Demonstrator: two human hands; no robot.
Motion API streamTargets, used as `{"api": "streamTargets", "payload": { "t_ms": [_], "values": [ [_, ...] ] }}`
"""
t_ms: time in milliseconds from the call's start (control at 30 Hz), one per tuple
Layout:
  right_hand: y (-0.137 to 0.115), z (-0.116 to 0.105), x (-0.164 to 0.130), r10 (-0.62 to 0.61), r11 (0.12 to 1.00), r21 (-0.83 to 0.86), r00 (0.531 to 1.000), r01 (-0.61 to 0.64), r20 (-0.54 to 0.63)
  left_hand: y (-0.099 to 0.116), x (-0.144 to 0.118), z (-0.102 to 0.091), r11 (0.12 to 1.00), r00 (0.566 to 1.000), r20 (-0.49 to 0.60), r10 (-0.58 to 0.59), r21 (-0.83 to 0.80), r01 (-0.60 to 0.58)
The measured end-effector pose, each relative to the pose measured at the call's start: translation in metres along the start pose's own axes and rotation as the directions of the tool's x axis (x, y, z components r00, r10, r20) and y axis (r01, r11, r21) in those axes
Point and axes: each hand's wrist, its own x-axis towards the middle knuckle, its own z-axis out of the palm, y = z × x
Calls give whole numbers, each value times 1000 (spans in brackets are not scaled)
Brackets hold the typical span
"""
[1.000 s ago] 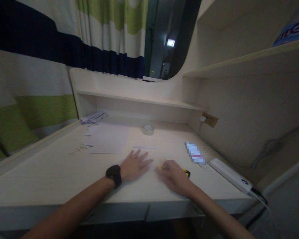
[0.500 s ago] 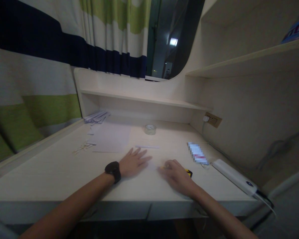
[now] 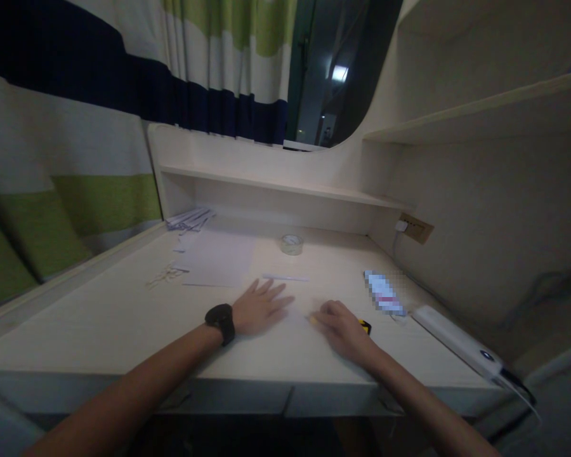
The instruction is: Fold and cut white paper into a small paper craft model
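Observation:
My left hand (image 3: 259,307), with a black watch on its wrist, lies flat on the white desk (image 3: 137,336), fingers spread. Just beyond its fingertips is a thin white strip (image 3: 285,278). To its right, my right hand (image 3: 341,329) is closed, thumb and fingers pinched together low over the desktop. A small yellowish bit (image 3: 313,319) shows at those fingertips; its kind cannot be made out. Behind the right hand's outer edge, a yellow and black object (image 3: 365,327) is partly hidden. The pale surface between the hands is too blurred to tell paper from desk.
A clear tape roll (image 3: 292,245) stands farther back. White paper sheets (image 3: 216,257), a folded paper stack (image 3: 190,219) and beige scraps (image 3: 165,275) lie at left. On the right are a phone (image 3: 384,292), a white power strip (image 3: 454,343) and a wall socket (image 3: 415,228).
The view has shifted slightly, so everything sits a little farther right. My right hand still pinches, with less yellow showing at its fingertips. My left hand stays flat.

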Motion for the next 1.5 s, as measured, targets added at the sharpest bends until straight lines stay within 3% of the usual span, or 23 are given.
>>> {"api": "streamTargets", "payload": {
  "t_ms": [933, 1500],
  "values": [
    [15, 1, 11, -110, 994, 17, 994, 110, 15, -2, 1, 3, 999, 1000, 9, 4, 33, -4],
    [9, -26, -15, -70, 993, 104, 994, 62, 83, 0, 0, 0, 1000, 1000, 3, 0, -21, 0]
  ]
}}
